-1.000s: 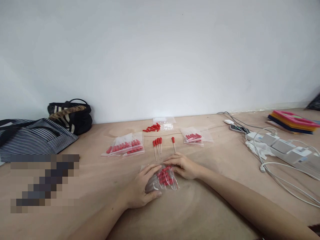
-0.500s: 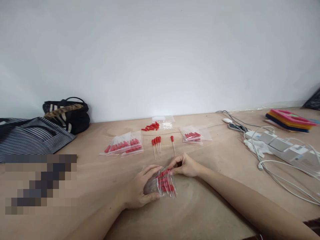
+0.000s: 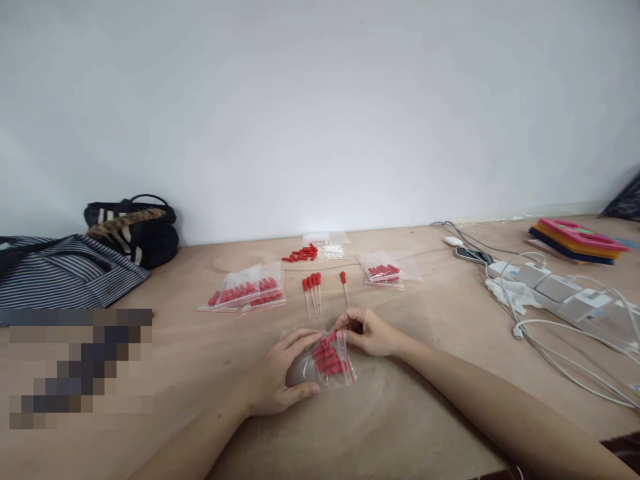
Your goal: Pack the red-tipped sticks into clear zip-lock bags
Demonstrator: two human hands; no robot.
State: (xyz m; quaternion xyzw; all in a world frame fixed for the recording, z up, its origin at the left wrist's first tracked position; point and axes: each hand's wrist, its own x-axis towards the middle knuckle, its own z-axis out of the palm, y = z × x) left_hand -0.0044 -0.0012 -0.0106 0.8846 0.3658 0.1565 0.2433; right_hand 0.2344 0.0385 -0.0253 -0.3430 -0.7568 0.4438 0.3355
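Observation:
A clear zip bag (image 3: 325, 363) of red-bulbed droppers lies in front of me, its red-lined mouth on the right. My left hand (image 3: 285, 373) grips the bag from the left, thumb at the near edge and fingers at the far edge. At the far right corner my right hand (image 3: 367, 331) pinches the bag's mouth between thumb and fingers. Beyond my hands lie several loose droppers (image 3: 312, 293) side by side, and a single dropper (image 3: 343, 287) stands apart to their right.
Filled zip bags (image 3: 245, 290) lie to the left, more filled bags (image 3: 383, 270) to the right. Loose red bulbs (image 3: 303, 253) sit near the wall beside glass tubes (image 3: 333, 250). A power strip (image 3: 565, 290) with cables takes up the right; a striped bag (image 3: 70, 273) the left.
The bag's mouth edge has straightened and lies flatter over the red bulbs. Both hands have stayed almost in place.

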